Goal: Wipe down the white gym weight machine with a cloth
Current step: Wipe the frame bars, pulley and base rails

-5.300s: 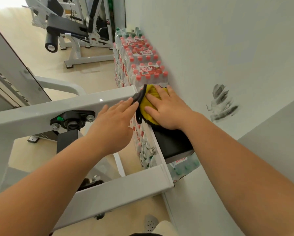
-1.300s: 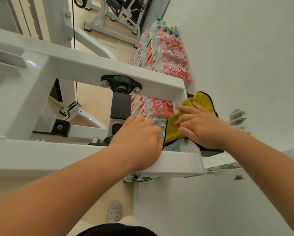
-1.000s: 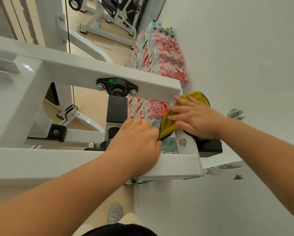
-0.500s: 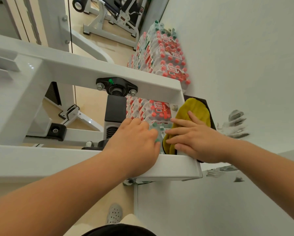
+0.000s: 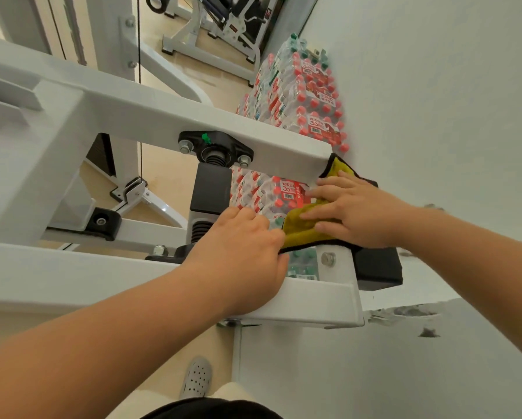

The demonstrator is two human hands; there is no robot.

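My right hand (image 5: pixel 356 216), fingers flat and spread, presses the yellow cloth (image 5: pixel 302 234) on the right end bar (image 5: pixel 335 267) of the white weight machine (image 5: pixel 163 113), slid farther than half a second ago; left hand (image 5: pixel 241 261) unmoved, fingers curled over the near beam (image 5: pixel 314 300).

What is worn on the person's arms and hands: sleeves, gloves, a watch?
Nothing that shows. The left hand and the right hand are bare, without gloves or rings. Both forearms are uncovered to the frame's edge: no sleeve, watch or bracelet.
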